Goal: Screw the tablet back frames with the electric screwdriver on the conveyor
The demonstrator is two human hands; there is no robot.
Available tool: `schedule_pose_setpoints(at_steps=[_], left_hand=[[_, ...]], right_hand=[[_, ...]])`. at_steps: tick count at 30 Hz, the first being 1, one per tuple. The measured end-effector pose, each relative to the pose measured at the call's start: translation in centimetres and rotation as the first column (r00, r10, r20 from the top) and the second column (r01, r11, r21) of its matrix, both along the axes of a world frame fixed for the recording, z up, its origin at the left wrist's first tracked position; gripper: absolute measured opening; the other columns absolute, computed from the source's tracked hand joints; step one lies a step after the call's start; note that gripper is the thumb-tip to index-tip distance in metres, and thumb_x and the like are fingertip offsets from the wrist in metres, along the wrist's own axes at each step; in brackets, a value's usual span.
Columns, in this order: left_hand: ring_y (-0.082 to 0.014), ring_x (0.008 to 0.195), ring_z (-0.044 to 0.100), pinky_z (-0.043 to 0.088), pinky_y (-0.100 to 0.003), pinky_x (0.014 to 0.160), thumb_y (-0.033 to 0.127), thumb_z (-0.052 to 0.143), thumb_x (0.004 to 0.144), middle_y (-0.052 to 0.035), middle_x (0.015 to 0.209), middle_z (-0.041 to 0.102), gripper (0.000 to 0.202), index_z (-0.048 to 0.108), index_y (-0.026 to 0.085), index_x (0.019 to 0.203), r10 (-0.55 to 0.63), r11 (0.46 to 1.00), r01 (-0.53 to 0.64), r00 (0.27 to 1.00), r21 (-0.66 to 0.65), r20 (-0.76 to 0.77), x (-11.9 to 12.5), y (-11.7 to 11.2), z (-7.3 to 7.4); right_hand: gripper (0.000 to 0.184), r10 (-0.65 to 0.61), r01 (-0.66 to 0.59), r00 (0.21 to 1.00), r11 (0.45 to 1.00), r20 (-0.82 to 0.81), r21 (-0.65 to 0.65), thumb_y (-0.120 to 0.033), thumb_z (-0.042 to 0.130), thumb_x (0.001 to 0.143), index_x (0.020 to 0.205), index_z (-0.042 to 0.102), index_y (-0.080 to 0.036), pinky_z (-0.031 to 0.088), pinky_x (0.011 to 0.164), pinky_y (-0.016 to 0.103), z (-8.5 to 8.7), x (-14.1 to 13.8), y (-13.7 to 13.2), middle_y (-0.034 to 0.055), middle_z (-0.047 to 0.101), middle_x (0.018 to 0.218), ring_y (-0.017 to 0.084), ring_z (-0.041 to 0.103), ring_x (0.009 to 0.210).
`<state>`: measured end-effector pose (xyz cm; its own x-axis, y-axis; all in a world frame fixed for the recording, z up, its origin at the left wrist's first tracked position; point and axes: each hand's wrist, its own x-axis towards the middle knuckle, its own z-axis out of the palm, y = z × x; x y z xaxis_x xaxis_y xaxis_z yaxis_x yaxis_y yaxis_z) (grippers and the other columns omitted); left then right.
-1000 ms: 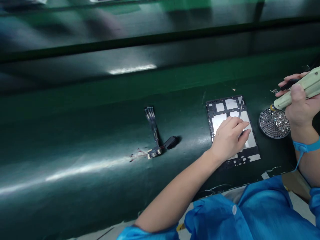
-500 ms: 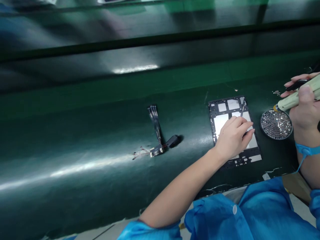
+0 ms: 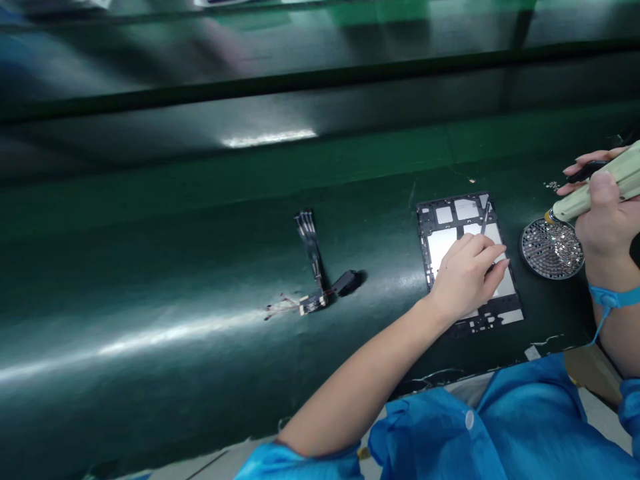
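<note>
My left hand (image 3: 466, 272) is closed around a thin pair of tweezers (image 3: 485, 217), whose tip is at the upper right corner of a tablet frame (image 3: 506, 303). The frame lies flat, black-edged with silvery panels, partly hidden under that hand. At the right edge my right hand (image 3: 605, 220) grips a pale green electric screwdriver (image 3: 580, 202), cut off by the picture's edge. Its yellow-collared tip points at a round screw tray (image 3: 529, 259) full of small holes and shiny screws; whether it touches a screw I cannot tell. A blue strap (image 3: 617, 299) circles the right wrist.
Left of the frame lie a bundle of black cables (image 3: 311, 247), a small circuit part (image 3: 313, 302) with thin wires and a black block (image 3: 345, 283). Loose screws (image 3: 552, 186) sit behind the tray. A raised ledge runs along the back of the green table (image 3: 200, 373).
My right hand and the screwdriver have shifted slightly left over the tray. The left hand, tweezers and tablet frame are where they were.
</note>
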<state>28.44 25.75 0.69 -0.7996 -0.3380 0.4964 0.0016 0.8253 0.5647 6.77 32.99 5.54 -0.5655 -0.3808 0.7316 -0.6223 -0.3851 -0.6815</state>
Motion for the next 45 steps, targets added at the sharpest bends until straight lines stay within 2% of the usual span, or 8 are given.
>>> schedule_pose_setpoints(at_steps=[16, 21, 26, 28, 31, 36, 41, 45], left_hand=[[-0.0196, 0.088, 0.061, 0.053, -0.035, 0.077, 0.027, 0.05, 0.104, -0.0106, 0.098, 0.07, 0.025, 0.069, 0.012, 0.109, -0.005, 1.0, 0.005, 0.999, 0.013, 0.032, 0.0, 0.1, -0.1], [-0.0201, 0.089, 0.061, 0.054, -0.035, 0.078, 0.027, 0.052, 0.104, -0.0109, 0.099, 0.069, 0.025, 0.07, 0.011, 0.11, 0.006, 1.0, -0.006, 1.0, -0.007, 0.024, -0.3, -0.2, 0.1], [-0.0231, 0.1, 0.062, 0.054, -0.038, 0.088, 0.029, 0.054, 0.103, -0.0102, 0.111, 0.069, 0.025, 0.071, 0.015, 0.116, -0.067, 0.989, 0.098, 0.967, -0.114, 0.246, -4.1, -1.4, 2.8], [-0.0241, 0.103, 0.063, 0.053, -0.039, 0.09, 0.027, 0.054, 0.103, -0.01, 0.115, 0.069, 0.025, 0.071, 0.016, 0.117, -0.093, 0.974, 0.165, 0.915, -0.153, 0.394, -6.5, -1.6, 4.1], [-0.0267, 0.106, 0.066, 0.054, -0.039, 0.089, 0.025, 0.054, 0.102, -0.0117, 0.113, 0.07, 0.025, 0.073, 0.015, 0.115, -0.04, 0.959, 0.194, 0.81, -0.205, 0.584, -9.8, -1.5, 5.5], [-0.0284, 0.105, 0.07, 0.057, -0.039, 0.089, 0.022, 0.051, 0.102, -0.013, 0.108, 0.072, 0.028, 0.077, 0.012, 0.106, -0.002, 0.939, 0.242, 0.711, -0.243, 0.703, -12.4, -1.3, 5.7], [-0.0297, 0.101, 0.073, 0.058, -0.038, 0.085, 0.02, 0.05, 0.101, -0.0147, 0.106, 0.075, 0.03, 0.079, 0.011, 0.104, 0.022, 0.928, 0.262, 0.67, -0.264, 0.742, -13.2, -1.4, 5.4], [-0.0302, 0.099, 0.074, 0.058, -0.038, 0.083, 0.02, 0.051, 0.1, -0.0156, 0.103, 0.075, 0.03, 0.079, 0.011, 0.102, 0.043, 0.918, 0.271, 0.658, -0.29, 0.751, -13.6, -1.3, 5.4]], right_hand=[[0.019, 0.026, -0.026, 0.999, 1.0, -0.036, -0.014, -0.028, 0.071, 0.087, 0.104, 0.067, -0.019, 0.064, 0.051, 0.028, 0.0, -0.1, 0.0, 0.0034, 0.071, 0.093, 0.018, 0.072, 0.073], [0.024, 0.002, -0.006, 0.999, 0.997, -0.049, -0.077, -0.031, 0.073, 0.086, 0.105, 0.068, -0.018, 0.063, 0.051, 0.03, 0.8, -0.4, 0.2, 0.0034, 0.071, 0.092, 0.018, 0.072, 0.073], [0.028, -0.063, 0.059, 0.997, 0.993, -0.038, -0.106, -0.036, 0.073, 0.088, 0.108, 0.065, -0.019, 0.063, 0.053, 0.03, 1.3, -1.8, 0.6, 0.0014, 0.071, 0.095, 0.018, 0.072, 0.077], [0.028, -0.079, 0.072, 0.996, 0.989, -0.048, -0.127, -0.036, 0.073, 0.089, 0.109, 0.063, -0.018, 0.063, 0.054, 0.03, 1.2, -2.4, 0.8, 0.0017, 0.071, 0.096, 0.017, 0.073, 0.077], [0.027, -0.107, 0.094, 0.991, 0.984, -0.077, -0.153, -0.032, 0.072, 0.091, 0.111, 0.062, -0.017, 0.064, 0.056, 0.029, 0.9, -2.8, 1.0, 0.002, 0.072, 0.098, 0.017, 0.073, 0.078], [0.025, -0.157, 0.153, 0.987, 0.982, -0.033, -0.108, -0.032, 0.072, 0.09, 0.108, 0.061, -0.017, 0.064, 0.058, 0.03, 1.0, -2.7, 1.5, 0.0024, 0.072, 0.097, 0.017, 0.073, 0.077], [0.024, -0.197, 0.195, 0.98, 0.98, -0.029, -0.047, -0.038, 0.071, 0.093, 0.107, 0.059, -0.022, 0.064, 0.06, 0.034, 1.1, -3.0, 2.1, 0.0027, 0.07, 0.098, 0.019, 0.073, 0.08], [0.023, -0.267, 0.268, 0.963, 0.961, -0.014, 0.071, -0.04, 0.07, 0.096, 0.11, 0.057, -0.028, 0.066, 0.071, 0.037, 0.6, -3.4, 2.4, 0.0029, 0.068, 0.106, 0.021, 0.072, 0.088]])
